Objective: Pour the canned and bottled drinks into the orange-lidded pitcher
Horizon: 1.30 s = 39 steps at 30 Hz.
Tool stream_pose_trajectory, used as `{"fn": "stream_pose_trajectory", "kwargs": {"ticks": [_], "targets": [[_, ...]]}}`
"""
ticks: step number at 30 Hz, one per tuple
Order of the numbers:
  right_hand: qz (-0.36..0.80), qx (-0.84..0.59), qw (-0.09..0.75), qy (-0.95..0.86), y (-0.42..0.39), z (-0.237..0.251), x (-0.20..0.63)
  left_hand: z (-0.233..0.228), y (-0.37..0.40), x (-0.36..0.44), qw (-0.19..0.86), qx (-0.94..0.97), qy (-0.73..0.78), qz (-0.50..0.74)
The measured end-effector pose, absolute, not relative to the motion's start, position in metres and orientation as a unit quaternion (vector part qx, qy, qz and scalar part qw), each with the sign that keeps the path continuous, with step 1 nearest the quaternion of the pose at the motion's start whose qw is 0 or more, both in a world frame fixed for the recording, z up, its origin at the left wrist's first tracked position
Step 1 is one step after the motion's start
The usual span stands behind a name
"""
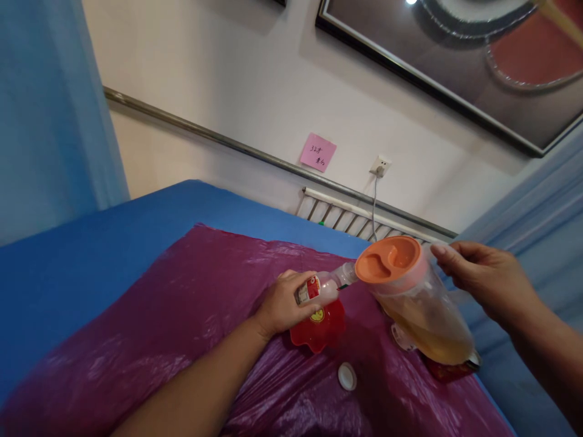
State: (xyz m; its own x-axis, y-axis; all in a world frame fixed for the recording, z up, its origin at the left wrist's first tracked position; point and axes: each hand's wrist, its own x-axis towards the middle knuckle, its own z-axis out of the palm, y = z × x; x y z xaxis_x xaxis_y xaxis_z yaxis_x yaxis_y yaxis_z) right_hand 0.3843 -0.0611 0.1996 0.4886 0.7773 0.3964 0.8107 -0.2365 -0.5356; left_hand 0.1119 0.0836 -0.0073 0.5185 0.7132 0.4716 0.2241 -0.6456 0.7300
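Note:
My left hand (285, 303) grips a small clear plastic bottle (324, 287) with a red and white label, tilted so its open neck meets the spout of a pitcher. My right hand (483, 280) holds the handle side of that clear plastic pitcher (423, 309), which has an orange lid (388, 259) and amber liquid in its lower part. The pitcher leans toward the bottle. Under the bottle sits a red plastic bowl (319, 331). A white bottle cap (347, 376) lies on the purple plastic sheet (182, 328) in front of the bowl.
The purple sheet covers a blue table (91, 255). A red object (449, 370) lies partly hidden under the pitcher. Behind are a white wall with a pink sticky note (317, 152), a socket (380, 165), a radiator (346, 215) and blue curtains (50, 109).

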Motion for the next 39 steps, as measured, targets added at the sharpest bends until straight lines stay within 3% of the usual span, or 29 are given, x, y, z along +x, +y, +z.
{"fn": "stream_pose_trajectory", "kwargs": {"ticks": [39], "targets": [[0.009, -0.784, 0.374, -0.495, -0.0623, 0.1933, 0.3903, -0.0070, 0.0833, 0.1126, 0.303, 0.818, 0.284, 0.397]]}}
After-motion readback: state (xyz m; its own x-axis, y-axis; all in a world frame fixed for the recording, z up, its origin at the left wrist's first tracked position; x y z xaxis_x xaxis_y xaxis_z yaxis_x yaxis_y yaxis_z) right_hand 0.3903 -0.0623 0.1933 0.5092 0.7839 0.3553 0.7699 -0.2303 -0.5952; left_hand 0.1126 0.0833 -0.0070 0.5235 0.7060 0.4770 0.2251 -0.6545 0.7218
